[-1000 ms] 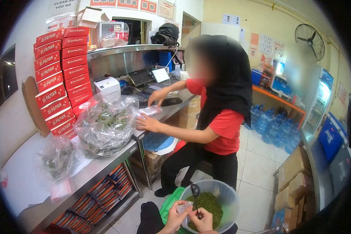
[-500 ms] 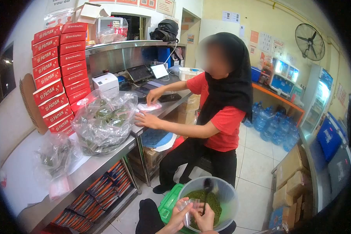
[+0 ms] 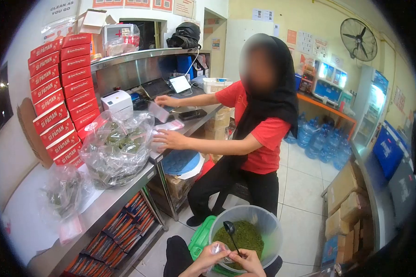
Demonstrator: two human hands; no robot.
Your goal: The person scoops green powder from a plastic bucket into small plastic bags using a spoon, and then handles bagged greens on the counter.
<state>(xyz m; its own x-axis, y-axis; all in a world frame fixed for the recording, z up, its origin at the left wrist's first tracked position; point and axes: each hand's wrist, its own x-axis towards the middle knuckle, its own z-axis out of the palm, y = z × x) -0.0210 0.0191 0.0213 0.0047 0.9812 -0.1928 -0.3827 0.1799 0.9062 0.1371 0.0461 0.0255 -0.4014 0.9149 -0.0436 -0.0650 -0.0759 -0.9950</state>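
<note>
My left hand (image 3: pixel 210 259) is closed on a small clear plastic bag (image 3: pixel 218 249) above the near edge of a tub. My right hand (image 3: pixel 249 263) is beside it, fingers closed around the handle end of a black ladle (image 3: pixel 229 227) and close to the bag's mouth. The ladle's bowl points away from me, over the tub. Inside the large translucent tub (image 3: pixel 275 231) lies a green, crumbly, chopped mass (image 3: pixel 249 235). A green lid (image 3: pixel 201 240) is at the tub's left side.
A co-worker in a red shirt (image 3: pixel 263 143) sits opposite, handling small plastic bags (image 3: pixel 168 125) on the steel counter (image 3: pixel 138 177). A big clear bag of green packets (image 3: pixel 118 147) stands there, beside stacked red boxes (image 3: pixel 51 106). Cartons (image 3: pixel 344 198) line the right side.
The ladle's bowl has swung left and lower over the tub. My hands have shifted slightly down, with the bag more bunched. The co-worker's far hand has lifted a small bag leftward.
</note>
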